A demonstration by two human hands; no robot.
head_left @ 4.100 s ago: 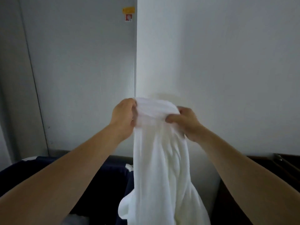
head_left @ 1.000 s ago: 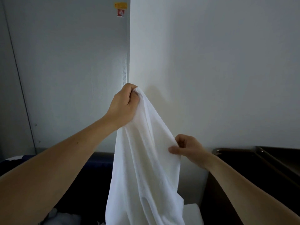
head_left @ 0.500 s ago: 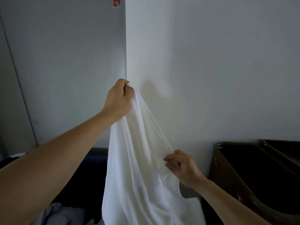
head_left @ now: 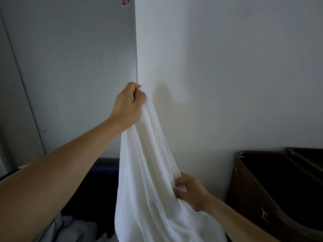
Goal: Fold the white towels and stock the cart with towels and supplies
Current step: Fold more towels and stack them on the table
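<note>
Right hand has slid lower, fingers pinching the white towel; left hand grips its top; sticker unreadable.

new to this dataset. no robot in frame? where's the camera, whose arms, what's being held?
No robot: a person wears one wide-angle camera on the head, looking forward and down, so both bare arms are theirs. The left hand grips a white towel by its top, raised before the wall; the right hand pinches its edge lower down. Below left are a dark blue hamper and some pale linen; at right stands a dark brown bin, its inside too dark to read.
</note>
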